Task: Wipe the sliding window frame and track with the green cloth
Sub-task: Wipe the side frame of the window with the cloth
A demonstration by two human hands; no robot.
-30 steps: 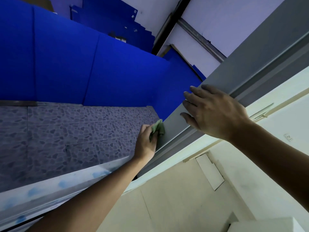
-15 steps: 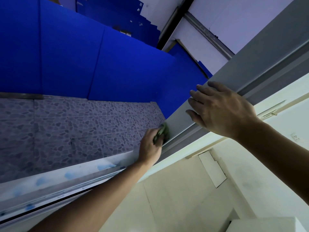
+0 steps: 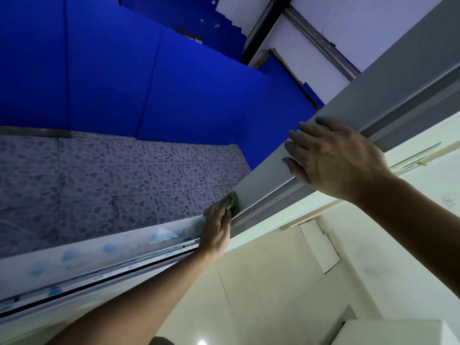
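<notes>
A grey window frame post (image 3: 268, 175) slants from the upper right down to the corner where it meets the bottom track (image 3: 124, 260). My left hand (image 3: 216, 230) presses the bunched green cloth (image 3: 230, 201) against the foot of that post, right at the corner. Only a small part of the cloth shows past my fingers. My right hand (image 3: 336, 160) lies flat, fingers spread, on the post higher up and holds nothing.
Outside the window are blue panels (image 3: 149, 83) and a pebble-patterned tiled surface (image 3: 112, 183). The sill (image 3: 74, 255) carries blue smudges. Inside, a cream wall with a socket (image 3: 450, 200), a white panel (image 3: 321, 247) and a white box (image 3: 393, 332) at the bottom right.
My left hand has slid the cloth down the post to the corner with the track. The view has shifted, so more of the track shows. My right hand stays on the post.
</notes>
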